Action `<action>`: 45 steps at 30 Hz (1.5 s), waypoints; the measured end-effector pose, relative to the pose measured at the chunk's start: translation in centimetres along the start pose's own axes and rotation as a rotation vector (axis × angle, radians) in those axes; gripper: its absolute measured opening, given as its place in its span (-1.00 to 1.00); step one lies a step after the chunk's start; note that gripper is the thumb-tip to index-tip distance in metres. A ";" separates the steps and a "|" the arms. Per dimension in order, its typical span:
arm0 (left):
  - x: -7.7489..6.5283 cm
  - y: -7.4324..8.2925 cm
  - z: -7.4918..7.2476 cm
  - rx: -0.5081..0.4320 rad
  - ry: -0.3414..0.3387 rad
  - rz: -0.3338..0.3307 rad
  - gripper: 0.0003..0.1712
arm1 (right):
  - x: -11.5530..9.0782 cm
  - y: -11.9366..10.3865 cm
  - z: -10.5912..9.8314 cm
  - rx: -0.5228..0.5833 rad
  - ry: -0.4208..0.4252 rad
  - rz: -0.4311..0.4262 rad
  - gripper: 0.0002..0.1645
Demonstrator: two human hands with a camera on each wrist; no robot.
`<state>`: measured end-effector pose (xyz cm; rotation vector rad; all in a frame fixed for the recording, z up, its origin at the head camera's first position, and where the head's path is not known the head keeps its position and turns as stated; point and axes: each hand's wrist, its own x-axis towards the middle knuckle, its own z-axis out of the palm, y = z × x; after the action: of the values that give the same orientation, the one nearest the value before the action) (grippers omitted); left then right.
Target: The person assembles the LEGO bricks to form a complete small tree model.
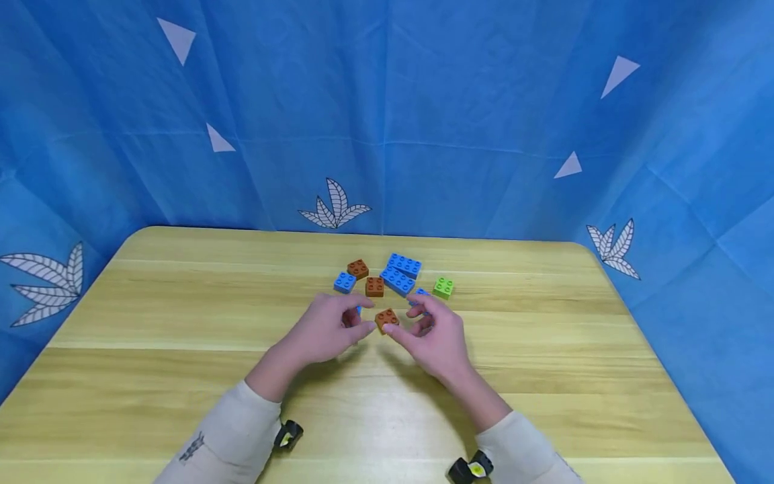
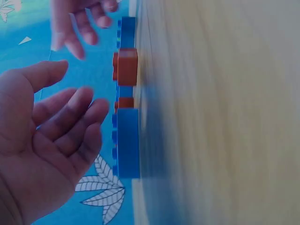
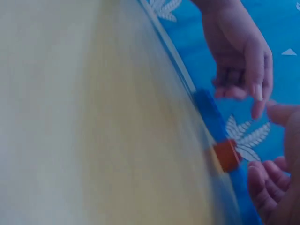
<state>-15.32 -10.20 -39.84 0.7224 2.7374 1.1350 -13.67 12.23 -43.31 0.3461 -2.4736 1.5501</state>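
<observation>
Between my two hands an orange-brown building brick [image 1: 385, 316] with studs on top lies on the table. My left hand [image 1: 329, 328] hovers to its left, fingers loosely bent and nothing held. From the other side my right hand [image 1: 437, 336] hovers with relaxed fingers, its thumb tip overlapping the brick's edge in the head view. In the left wrist view the left hand [image 2: 51, 126] is above the bricks, palm visible, apart from the orange-brown brick [image 2: 127, 67] and a long blue brick [image 2: 127, 143]. Blue bricks beside each hand are partly hidden by fingers.
Beyond the hands lie two more brown bricks [image 1: 375, 287], a small blue brick [image 1: 345, 282], two long blue bricks [image 1: 397, 280] and a green brick [image 1: 443, 288]. The wooden table [image 1: 181, 302] ends at a blue patterned curtain [image 1: 459, 101].
</observation>
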 end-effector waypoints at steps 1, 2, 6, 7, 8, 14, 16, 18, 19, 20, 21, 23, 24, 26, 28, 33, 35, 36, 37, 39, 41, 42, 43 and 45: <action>0.0 0.0 0.2 -0.018 -0.025 0.014 -0.60 | -0.2 0.1 0.3 -0.007 -0.026 0.030 -0.27; 0.0 -0.1 0.4 -0.024 -0.047 0.026 -0.62 | -0.3 0.2 0.6 -0.020 -0.047 0.055 -0.28; 0.2 -0.8 0.9 -0.005 -0.105 0.022 -0.64 | -0.3 0.6 1.3 -0.081 -0.074 0.097 -0.32; 0.2 -1.0 0.9 -0.002 -0.111 0.011 -0.63 | -0.2 0.6 1.4 -0.095 -0.072 0.103 -0.34; 0.3 -1.2 1.0 0.000 -0.109 -0.002 -0.62 | -0.1 0.7 1.6 -0.105 -0.069 0.110 -0.35; 0.4 -2.2 0.9 0.022 -0.028 -0.058 -0.60 | 0.6 1.3 2.0 -0.151 -0.064 0.135 -0.47; 0.6 -2.5 0.9 0.037 -0.005 -0.066 -0.59 | 0.8 1.4 2.0 -0.167 -0.061 0.132 -0.52; 0.9 -2.7 1.0 0.048 0.010 -0.075 -0.57 | 0.9 1.5 2.0 -0.177 -0.059 0.127 -0.55; 1.1 -2.8 1.1 0.055 0.017 -0.081 -0.55 | 1.0 1.5 2.0 -0.179 -0.060 0.126 -0.56; 1.3 -2.9 1.2 0.059 0.025 -0.088 -0.53 | 1.1 1.6 2.0 -0.179 -0.061 0.122 -0.57; 1.6 -2.9 1.3 0.061 0.037 -0.094 -0.52 | 1.1 1.7 1.9 -0.172 -0.060 0.120 -0.58; 2.2 -3.1 1.5 0.076 0.065 -0.099 -0.50 | 1.3 1.8 1.9 -0.155 -0.065 0.110 -0.58; 2.5 -3.2 1.6 0.083 0.082 -0.099 -0.49 | 1.4 1.9 1.8 -0.149 -0.070 0.103 -0.59; 3.1 -3.2 1.8 0.098 0.112 -0.102 -0.47 | 1.6 1.9 1.7 -0.132 -0.082 0.090 -0.59; 3.7 -3.2 1.9 0.111 0.133 -0.109 -0.46 | 1.7 2.0 1.6 -0.126 -0.101 0.084 -0.59; 4.9 -2.8 1.9 0.143 0.127 -0.152 -0.38 | 2.1 2.2 1.2 -0.117 -0.161 0.073 -0.61; 5.3 -2.7 1.8 0.165 0.107 -0.172 -0.35 | 2.1 2.3 1.1 -0.110 -0.180 0.067 -0.62; 5.5 -2.7 1.8 0.180 0.099 -0.179 -0.35 | 2.1 2.3 1.1 -0.110 -0.187 0.065 -0.63; 5.7 -2.7 1.8 0.194 0.089 -0.186 -0.34 | 2.1 2.3 1.1 -0.107 -0.191 0.062 -0.63; 6.0 -2.8 1.8 0.218 0.074 -0.196 -0.36 | 2.1 2.4 1.2 -0.104 -0.196 0.067 -0.63; 6.1 -2.9 1.8 0.240 0.069 -0.199 -0.39 | 2.1 2.4 1.2 -0.098 -0.195 0.077 -0.62; 6.2 -2.9 1.7 0.246 0.070 -0.198 -0.41 | 2.1 2.5 1.2 -0.097 -0.194 0.084 -0.61; 6.2 -3.0 1.7 0.250 0.073 -0.196 -0.43 | 2.1 2.5 1.2 -0.093 -0.192 0.091 -0.61; 6.2 -3.0 1.7 0.245 0.079 -0.195 -0.49 | 2.1 2.5 1.3 -0.091 -0.186 0.105 -0.60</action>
<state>-21.54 -8.09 -42.57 0.4268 2.9681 0.8154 -16.46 11.96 -45.41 0.3668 -2.7353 1.5001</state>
